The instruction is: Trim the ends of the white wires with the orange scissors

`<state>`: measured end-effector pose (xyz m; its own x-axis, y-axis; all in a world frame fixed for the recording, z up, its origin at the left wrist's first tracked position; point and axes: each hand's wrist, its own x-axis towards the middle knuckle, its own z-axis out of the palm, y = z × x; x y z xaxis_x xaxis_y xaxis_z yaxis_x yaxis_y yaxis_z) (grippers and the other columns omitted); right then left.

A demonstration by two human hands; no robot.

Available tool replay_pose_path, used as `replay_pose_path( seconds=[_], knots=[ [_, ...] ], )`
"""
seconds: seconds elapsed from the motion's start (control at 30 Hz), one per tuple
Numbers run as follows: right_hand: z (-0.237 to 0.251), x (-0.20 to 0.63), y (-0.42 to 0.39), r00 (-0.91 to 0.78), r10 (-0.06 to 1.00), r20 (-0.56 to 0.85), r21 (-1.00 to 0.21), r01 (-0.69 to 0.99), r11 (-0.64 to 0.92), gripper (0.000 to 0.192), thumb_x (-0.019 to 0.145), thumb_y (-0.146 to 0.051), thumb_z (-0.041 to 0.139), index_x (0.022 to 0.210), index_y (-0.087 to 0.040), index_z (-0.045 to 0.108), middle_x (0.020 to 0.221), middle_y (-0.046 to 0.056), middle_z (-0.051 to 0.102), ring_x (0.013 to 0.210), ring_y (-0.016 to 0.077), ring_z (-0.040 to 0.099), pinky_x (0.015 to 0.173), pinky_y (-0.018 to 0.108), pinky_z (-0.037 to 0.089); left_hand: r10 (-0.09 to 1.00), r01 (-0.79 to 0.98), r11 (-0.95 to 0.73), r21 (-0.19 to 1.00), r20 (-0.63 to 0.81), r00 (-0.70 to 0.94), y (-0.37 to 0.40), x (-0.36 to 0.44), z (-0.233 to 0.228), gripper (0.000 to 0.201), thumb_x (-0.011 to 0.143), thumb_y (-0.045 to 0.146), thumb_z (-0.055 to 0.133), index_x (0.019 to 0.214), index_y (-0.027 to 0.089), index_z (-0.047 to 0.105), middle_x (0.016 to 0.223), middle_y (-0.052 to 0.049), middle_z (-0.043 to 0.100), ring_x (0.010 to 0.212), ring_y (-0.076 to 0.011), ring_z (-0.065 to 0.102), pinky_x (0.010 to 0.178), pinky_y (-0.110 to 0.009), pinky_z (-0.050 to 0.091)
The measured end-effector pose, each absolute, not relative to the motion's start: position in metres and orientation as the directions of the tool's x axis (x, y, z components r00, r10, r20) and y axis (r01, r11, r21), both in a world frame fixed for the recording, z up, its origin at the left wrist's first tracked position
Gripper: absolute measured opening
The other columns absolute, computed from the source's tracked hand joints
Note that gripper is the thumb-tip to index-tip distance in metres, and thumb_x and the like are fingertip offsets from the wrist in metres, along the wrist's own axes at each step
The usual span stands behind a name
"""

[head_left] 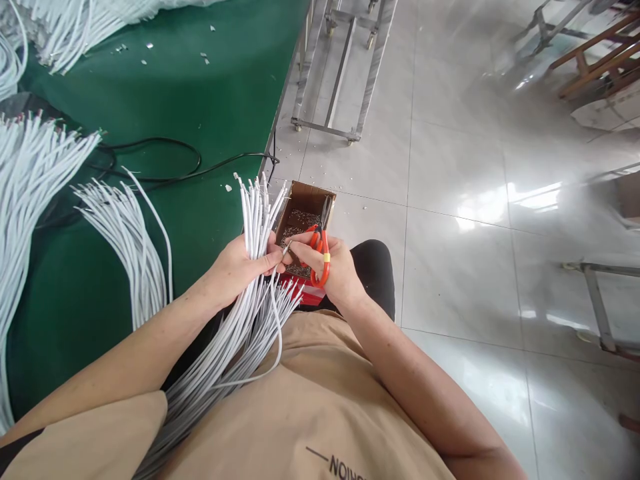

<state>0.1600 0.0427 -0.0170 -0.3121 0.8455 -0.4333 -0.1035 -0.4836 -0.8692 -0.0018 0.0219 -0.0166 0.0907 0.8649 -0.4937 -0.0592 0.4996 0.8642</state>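
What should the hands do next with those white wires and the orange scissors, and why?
Probably snip the one thin white wire end pinched by the right hand, which holds the orange-handled scissors. The left hand grips the bundle of white cables beside the brown cardboard box holding small scraps.

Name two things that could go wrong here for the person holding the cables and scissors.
1. The right hand pinches one cable end while the scissors hang from its fingers, close to the left hand; the blades might nick a finger.
2. The left hand grips a thick bundle of cables that fans out loosely below; some could slide free and miss the box.
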Motion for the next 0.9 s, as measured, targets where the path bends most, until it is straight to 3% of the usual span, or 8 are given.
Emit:
replay_pose_path(
  seconds=[0.2, 0.37, 0.53, 0.7, 0.9],
  knots=[
    [-0.019, 0.162, 0.043, -0.310, 0.861, -0.402, -0.891, -0.083, -0.446, 0.016, 0.074, -0.030, 0.064, 0.075, -0.015, 0.066, 0.067, 0.001, 0.063, 0.064, 0.0111, 0.055, 0.063, 0.025, 0.044, 0.884, -0.024, 0.463, 0.886, -0.460, 0.079, 0.021, -0.003, -0.019, 0.032, 0.069, 0.026, 0.075, 0.091, 0.018, 0.053, 0.073, 0.003, 0.062, 0.073, -0.0149, 0.062, 0.074, -0.030, 0.045],
    [-0.023, 0.155, 0.038, -0.200, 0.887, -0.417, -0.904, -0.008, -0.427, 0.013, 0.070, -0.030, 0.063, 0.070, -0.017, 0.064, 0.066, -0.002, 0.058, 0.059, 0.0085, 0.046, 0.058, 0.022, 0.039, 0.920, 0.173, 0.389, 0.905, -0.392, -0.018, 0.022, -0.002, -0.017, 0.033, 0.062, 0.029, 0.078, 0.084, 0.019, 0.057, 0.070, 0.003, 0.063, 0.069, -0.0149, 0.057, 0.076, -0.031, 0.042],
    [-0.024, 0.148, 0.038, -0.180, 0.890, -0.420, -0.907, 0.064, -0.415, 0.011, 0.070, -0.027, 0.059, 0.067, -0.017, 0.062, 0.058, -0.004, 0.050, 0.055, 0.0081, 0.041, 0.054, 0.022, 0.035, 0.935, 0.407, 0.342, 0.847, -0.349, -0.059, 0.023, 0.000, -0.009, 0.030, 0.060, 0.033, 0.078, 0.076, 0.020, 0.056, 0.066, 0.004, 0.062, 0.067, -0.0167, 0.057, 0.073, -0.031, 0.041],
    [-0.020, 0.155, 0.044, -0.337, 0.825, -0.453, -0.847, -0.125, -0.516, 0.011, 0.071, -0.026, 0.060, 0.069, -0.016, 0.064, 0.064, -0.002, 0.055, 0.061, 0.0094, 0.050, 0.060, 0.023, 0.042, 0.911, 0.177, 0.404, 0.897, -0.413, 0.012, 0.021, -0.001, -0.012, 0.029, 0.069, 0.032, 0.073, 0.089, 0.019, 0.055, 0.068, 0.003, 0.063, 0.067, -0.0161, 0.062, 0.071, -0.030, 0.045],
    [-0.019, 0.159, 0.043, -0.284, 0.846, -0.450, -0.856, -0.133, -0.500, 0.010, 0.072, -0.023, 0.063, 0.078, -0.015, 0.067, 0.063, -0.001, 0.062, 0.063, 0.0096, 0.056, 0.064, 0.023, 0.046, 0.896, 0.038, 0.438, 0.898, -0.439, 0.065, 0.021, 0.000, -0.016, 0.029, 0.073, 0.028, 0.071, 0.092, 0.019, 0.051, 0.069, 0.002, 0.064, 0.066, -0.0154, 0.063, 0.062, -0.027, 0.044]
  ],
)
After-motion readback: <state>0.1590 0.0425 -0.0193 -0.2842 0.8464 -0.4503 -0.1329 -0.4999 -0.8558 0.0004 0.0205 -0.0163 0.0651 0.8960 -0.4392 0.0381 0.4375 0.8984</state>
